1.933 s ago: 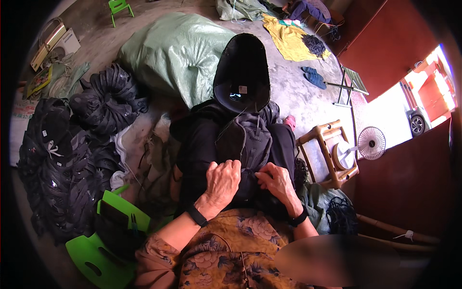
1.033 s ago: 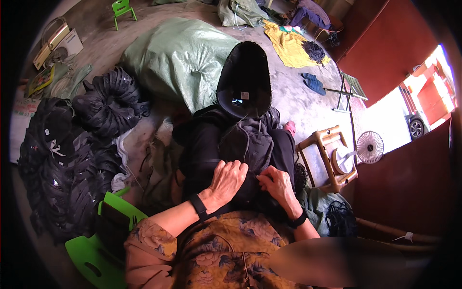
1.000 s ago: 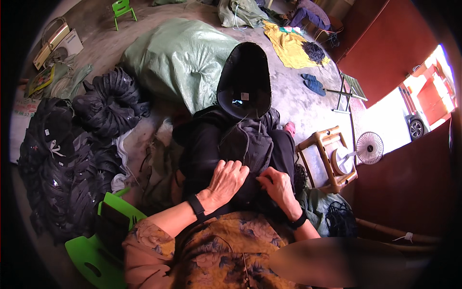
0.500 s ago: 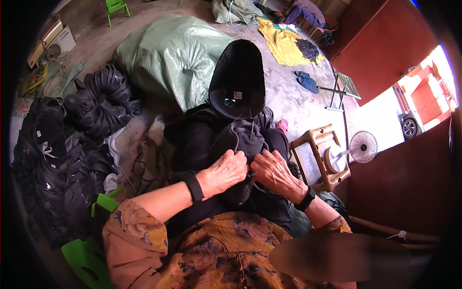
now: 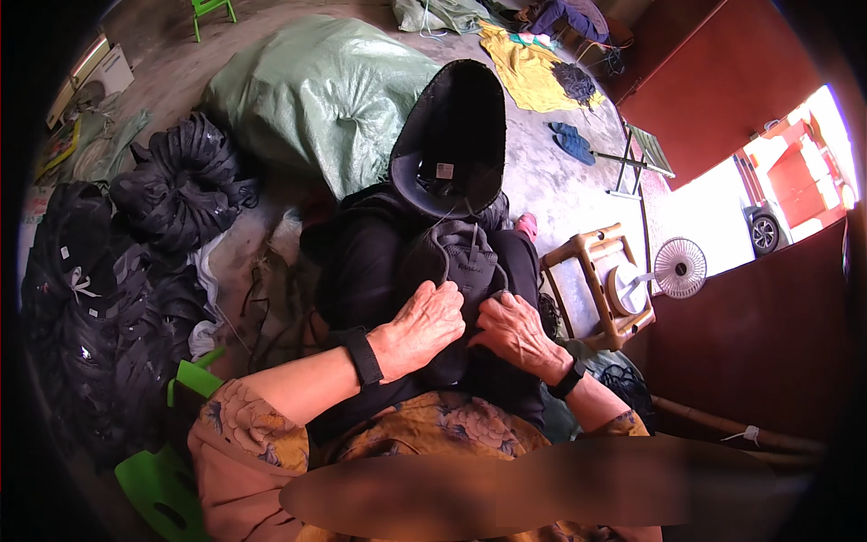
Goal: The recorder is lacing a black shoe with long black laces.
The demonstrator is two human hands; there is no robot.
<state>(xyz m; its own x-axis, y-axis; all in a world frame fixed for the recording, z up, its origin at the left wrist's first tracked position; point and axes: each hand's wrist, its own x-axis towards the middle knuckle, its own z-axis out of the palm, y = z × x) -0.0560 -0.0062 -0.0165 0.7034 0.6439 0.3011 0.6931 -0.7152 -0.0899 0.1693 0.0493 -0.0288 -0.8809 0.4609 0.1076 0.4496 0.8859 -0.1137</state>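
A black shoe upper [image 5: 471, 262] lies across my lap, its dark knitted collar toward me. Its far end [image 5: 449, 135] stands up as a hollow shell with a small pale label inside. My left hand [image 5: 420, 323] is closed, thumb and fingers pinching the upper's left edge. On the other edge, my right hand [image 5: 519, 336] is closed in a pinch too, its fingertips partly hidden. A short gap separates the two hands, with dark fabric between them. I cannot make out any thread or tool in the fingers.
Bundled black shoe uppers [image 5: 108, 307] are heaped at the left, near a green plastic chair [image 5: 163, 492]. A large pale green sack [image 5: 316, 90] stands ahead. To the right are a bamboo-framed stool [image 5: 578, 289] and a small white fan [image 5: 679, 268]. Another person [image 5: 569, 20] sits far off.
My right hand has shifted a little to the right, widening the gap between the hands. My left hand keeps its pinch on the upper. The view has shifted slightly.
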